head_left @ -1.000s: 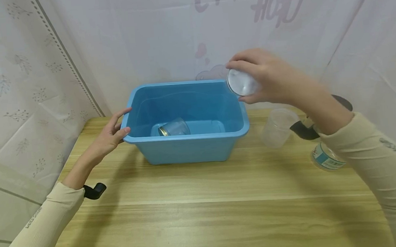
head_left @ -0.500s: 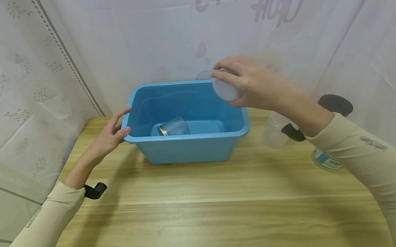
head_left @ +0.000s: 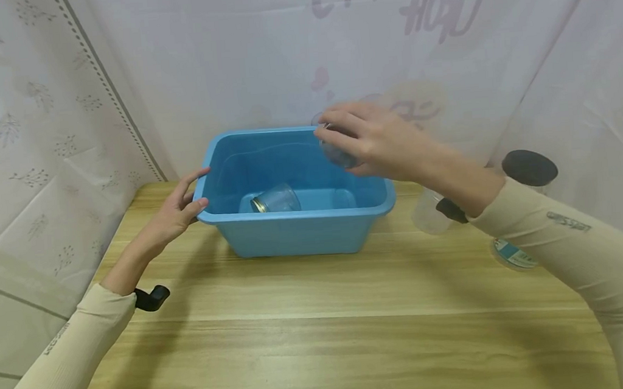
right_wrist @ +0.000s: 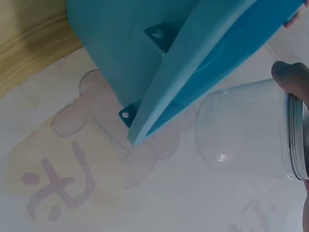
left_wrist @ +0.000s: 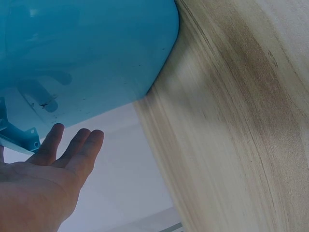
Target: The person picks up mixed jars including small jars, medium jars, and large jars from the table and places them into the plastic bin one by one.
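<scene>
My right hand [head_left: 376, 143] grips a clear jar [right_wrist: 241, 130] by its silver metal lid [right_wrist: 295, 135]. The jar is tilted over the right back part of a blue plastic tub [head_left: 293, 235]; from the head, the fingers hide much of it. Inside the tub, another clear jar [head_left: 277, 198] with a gold-coloured lid lies on its side. At the tub's left end, my left hand [head_left: 173, 214] rests thumb and forefinger on the rim. Its other fingers [left_wrist: 84, 152] reach out loosely below the rim in the left wrist view.
On the wooden table [head_left: 311, 335], right of the tub, stands a frosted clear container [head_left: 429, 212]. Farther right, partly behind my right forearm, are a black-lidded jar [head_left: 529, 168] and a label [head_left: 514, 253] in blue and white. A printed curtain [head_left: 256, 52] hangs behind the tub.
My right hand has carried the jar leftward and slightly down, from the tub's right back corner to over its opening. My left hand has stayed at the rim.
</scene>
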A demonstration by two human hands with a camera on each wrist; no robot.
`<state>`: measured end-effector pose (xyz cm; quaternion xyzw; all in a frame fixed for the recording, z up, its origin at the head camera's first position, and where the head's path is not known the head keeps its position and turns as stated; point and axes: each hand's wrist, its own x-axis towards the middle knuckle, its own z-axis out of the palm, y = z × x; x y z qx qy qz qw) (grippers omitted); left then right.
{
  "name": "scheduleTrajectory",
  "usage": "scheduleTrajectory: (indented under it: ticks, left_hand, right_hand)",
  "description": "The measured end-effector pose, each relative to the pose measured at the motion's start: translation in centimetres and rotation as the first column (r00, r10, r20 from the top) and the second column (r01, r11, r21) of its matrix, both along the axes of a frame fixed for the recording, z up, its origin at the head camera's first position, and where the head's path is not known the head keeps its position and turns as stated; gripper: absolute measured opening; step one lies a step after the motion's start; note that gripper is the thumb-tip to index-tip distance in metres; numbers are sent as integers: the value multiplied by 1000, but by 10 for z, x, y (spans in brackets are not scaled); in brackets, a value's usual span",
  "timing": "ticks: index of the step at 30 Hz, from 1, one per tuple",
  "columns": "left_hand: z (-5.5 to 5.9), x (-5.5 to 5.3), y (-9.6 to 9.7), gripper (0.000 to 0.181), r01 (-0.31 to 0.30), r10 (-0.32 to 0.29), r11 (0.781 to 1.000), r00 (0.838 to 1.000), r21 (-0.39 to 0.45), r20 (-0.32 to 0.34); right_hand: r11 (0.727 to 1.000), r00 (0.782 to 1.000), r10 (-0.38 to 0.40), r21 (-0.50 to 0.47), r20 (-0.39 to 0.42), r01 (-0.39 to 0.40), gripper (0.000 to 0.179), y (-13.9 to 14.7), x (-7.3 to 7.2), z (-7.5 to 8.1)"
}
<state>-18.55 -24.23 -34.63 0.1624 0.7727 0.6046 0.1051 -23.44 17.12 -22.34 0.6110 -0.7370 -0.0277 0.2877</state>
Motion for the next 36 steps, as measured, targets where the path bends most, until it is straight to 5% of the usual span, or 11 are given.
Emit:
scheduleTrajectory:
  ticks: [11,19,36]
  left_hand:
    - [-2,-1,-1,63,20,-21,999,999,-37,-31]
    - [-3,-2,-1,62,19,-20,999,999,-27,-31]
    - [-2,-1,-1,64,5,-7,999,999,-36,-32]
  right_hand:
    - [991,993,-16,133,-115,31,91,-12,2,-13]
    - [994,985,40,105,-167,-23,40,-20,1,-24]
    - [972,987,24,234,-159,14,49,-32,3,-36]
